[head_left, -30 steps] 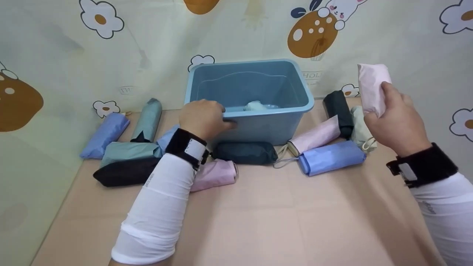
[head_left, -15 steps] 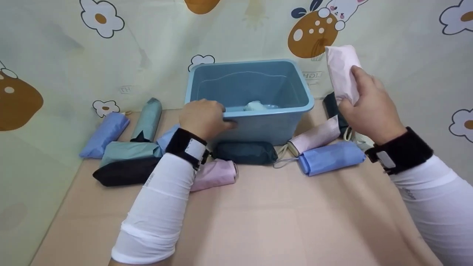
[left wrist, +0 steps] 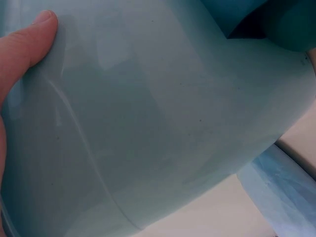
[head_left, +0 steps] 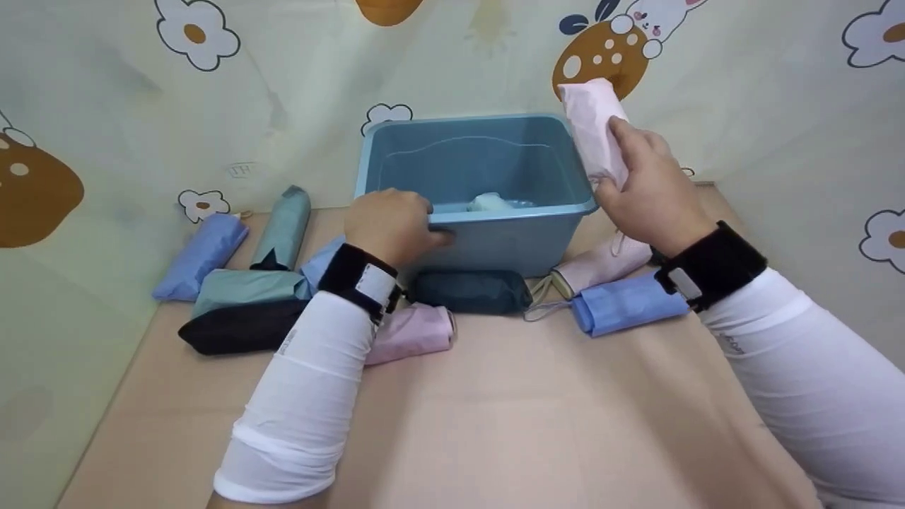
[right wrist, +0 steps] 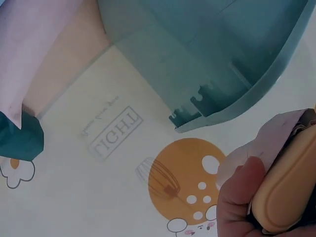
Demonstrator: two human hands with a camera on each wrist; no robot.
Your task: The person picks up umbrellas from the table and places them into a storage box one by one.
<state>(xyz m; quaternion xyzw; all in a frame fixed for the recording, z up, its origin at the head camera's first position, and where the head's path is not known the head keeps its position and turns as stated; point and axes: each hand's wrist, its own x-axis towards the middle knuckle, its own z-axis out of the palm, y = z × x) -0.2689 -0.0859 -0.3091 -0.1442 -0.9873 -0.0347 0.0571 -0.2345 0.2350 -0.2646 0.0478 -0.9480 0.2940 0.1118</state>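
Observation:
A blue plastic bin (head_left: 509, 240) stands at the back of the table, with a pale green bundle (head_left: 489, 203) lying inside. My left hand (head_left: 389, 225) grips its front rim at the left; in the left wrist view the thumb (left wrist: 32, 44) lies along the outer wall. My right hand (head_left: 654, 194) holds a folded pink umbrella (head_left: 592, 124), tilted upright, at the bin's right rim. Seen from the right wrist, the umbrella's beige handle (right wrist: 289, 182) sticks out beside the thumb (right wrist: 242, 187). Part of the umbrella is hidden behind the fingers.
In front of the bin lie a dark green umbrella (head_left: 470, 292) and a pink one (head_left: 413, 334). A pale pink umbrella (head_left: 604, 265) and a blue one (head_left: 629, 304) lie on the right. Several more, including a black one (head_left: 240, 329), cluster on the left. Patterned cloth (head_left: 304, 85) hangs behind.
My right hand has carried the pink umbrella leftward and slightly up, from the far right to the bin's right rim. The left hand keeps its place on the bin.

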